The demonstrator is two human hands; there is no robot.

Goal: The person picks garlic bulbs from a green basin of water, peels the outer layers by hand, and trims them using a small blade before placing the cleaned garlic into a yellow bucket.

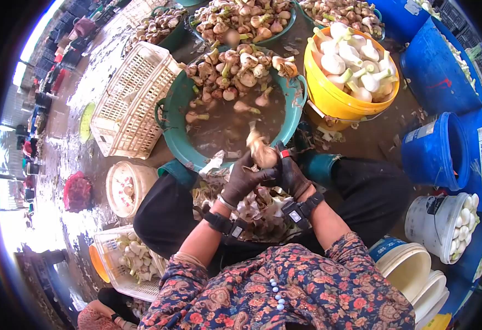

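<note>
A brown, unpeeled garlic bulb [264,155] with its stem pointing up is held between my hands, over the near rim of a green tub [175,129]. My left hand [248,179], in a dark glove, is closed on the bulb from the left. From the right, my gloved right hand [291,175] presses its fingers against the bulb, with a small red item at the index finger. Unpeeled bulbs [230,74] are heaped in the tub above murky water. Loose peels [263,212] lie below my hands, between the legs.
A yellow bucket [337,107] of peeled bulbs stands right of the tub. White crates [133,99] and a round white bucket [124,187] stand left. Blue buckets [436,148] and a white bucket [428,223] are at the right. Another person's arm [100,316] shows at lower left.
</note>
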